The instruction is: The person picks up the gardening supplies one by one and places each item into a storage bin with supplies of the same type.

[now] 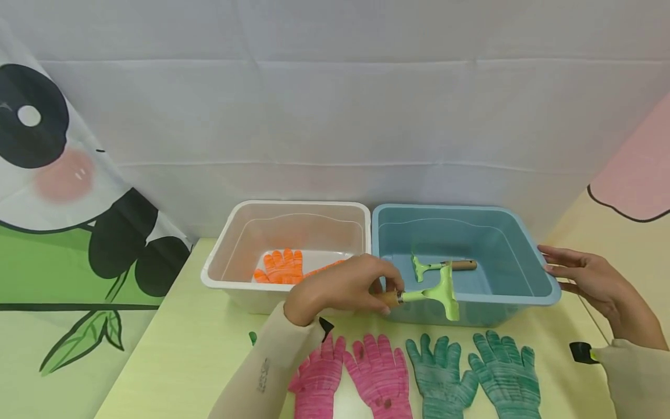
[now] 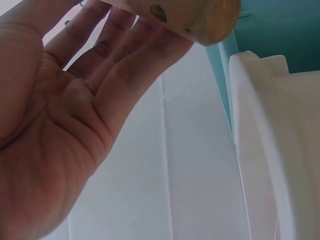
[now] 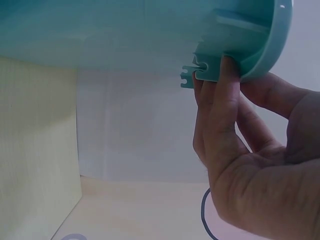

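My left hand [image 1: 345, 282] grips the wooden handle [image 2: 195, 20] of a small garden hand tool [image 1: 437, 294] with a light green, T-shaped head. The tool is held over the front rim of the blue bin [image 1: 445, 210], its head pointing right. Inside that bin lies a similar green tool [image 1: 431, 266] with a brown handle. At the bin's right end, my right hand [image 1: 597, 285] holds the rim. The right wrist view shows the fingers [image 3: 227, 95] under the rim and the thumb against its outer side.
A white bin [image 1: 300, 205] stands left of the blue one, with orange gloves [image 1: 282, 266] inside. Pink gloves [image 1: 379, 372] and green gloves [image 1: 442, 372] lie on the pale table [image 1: 157, 361] in front. A white cloth [image 1: 335, 116] hangs behind.
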The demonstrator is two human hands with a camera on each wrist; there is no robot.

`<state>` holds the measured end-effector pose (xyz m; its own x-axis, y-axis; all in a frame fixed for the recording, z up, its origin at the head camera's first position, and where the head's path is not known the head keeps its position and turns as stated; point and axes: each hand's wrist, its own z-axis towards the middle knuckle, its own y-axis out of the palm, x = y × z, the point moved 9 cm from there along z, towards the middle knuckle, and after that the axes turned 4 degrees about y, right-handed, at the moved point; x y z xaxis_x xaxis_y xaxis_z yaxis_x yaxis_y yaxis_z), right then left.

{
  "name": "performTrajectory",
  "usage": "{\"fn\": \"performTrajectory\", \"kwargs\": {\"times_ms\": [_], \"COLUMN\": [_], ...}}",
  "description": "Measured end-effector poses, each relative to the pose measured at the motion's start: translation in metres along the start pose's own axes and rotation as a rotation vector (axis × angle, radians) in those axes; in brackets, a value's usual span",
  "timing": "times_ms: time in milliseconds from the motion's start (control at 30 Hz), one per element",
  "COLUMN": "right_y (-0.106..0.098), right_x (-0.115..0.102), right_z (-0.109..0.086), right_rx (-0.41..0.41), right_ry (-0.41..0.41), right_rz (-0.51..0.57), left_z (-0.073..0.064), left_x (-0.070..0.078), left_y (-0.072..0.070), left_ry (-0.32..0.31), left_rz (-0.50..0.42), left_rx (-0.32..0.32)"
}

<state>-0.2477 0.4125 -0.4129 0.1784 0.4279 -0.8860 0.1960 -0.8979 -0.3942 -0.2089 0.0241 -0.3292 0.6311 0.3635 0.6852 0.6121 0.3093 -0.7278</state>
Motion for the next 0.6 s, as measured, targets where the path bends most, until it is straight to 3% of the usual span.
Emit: {"fn": "performTrajectory", "kwargs": {"times_ms": [600], "right_y": [0.001], "right_x": [0.001], "right_z": [0.001], "right_rx": [0.005], "right_ry": [0.001], "right_rz": [0.037], "left_z": [0.025], "left_x": [0.002], "left_y": [-0.004], "left_ry": [0.025], "left_rz": [0.066], "left_rx": [-0.029]}}
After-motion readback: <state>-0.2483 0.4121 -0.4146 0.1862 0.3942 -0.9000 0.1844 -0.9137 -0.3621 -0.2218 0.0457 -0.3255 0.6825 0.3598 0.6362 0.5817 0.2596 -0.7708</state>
